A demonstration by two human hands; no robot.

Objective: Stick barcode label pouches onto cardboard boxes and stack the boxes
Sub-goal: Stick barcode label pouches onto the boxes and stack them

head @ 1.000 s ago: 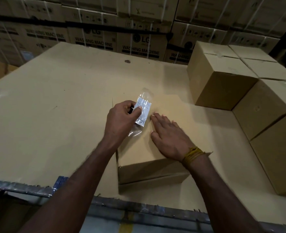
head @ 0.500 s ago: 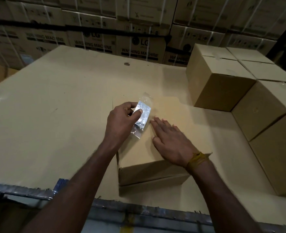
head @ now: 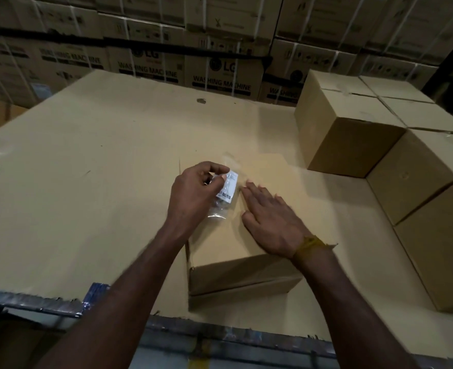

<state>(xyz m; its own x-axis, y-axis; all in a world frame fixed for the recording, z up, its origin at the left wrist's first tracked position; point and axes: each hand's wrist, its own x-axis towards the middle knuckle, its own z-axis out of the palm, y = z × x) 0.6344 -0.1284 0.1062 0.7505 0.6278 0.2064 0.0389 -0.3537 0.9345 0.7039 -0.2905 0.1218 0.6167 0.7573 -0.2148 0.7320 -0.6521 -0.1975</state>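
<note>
A clear plastic pouch with a white barcode label (head: 228, 186) is pinched between the thumb and fingers of my left hand (head: 193, 194), just above the top of a plain cardboard box (head: 220, 243) in front of me. My right hand (head: 270, 217) lies flat with straight fingers on the box top, right beside the pouch. The pouch's lower clear end hangs near the box surface; I cannot tell whether it touches.
The box stands on a wide cardboard sheet (head: 87, 169) covering the work surface, with a metal edge (head: 233, 339) near me. Stacked plain boxes (head: 353, 129) fill the right side. Printed washing machine cartons (head: 220, 73) line the back.
My left hand has turned and tilted the pouch slightly while holding it over the box. My right hand has stayed flat on the box top, shifting only a little.
</note>
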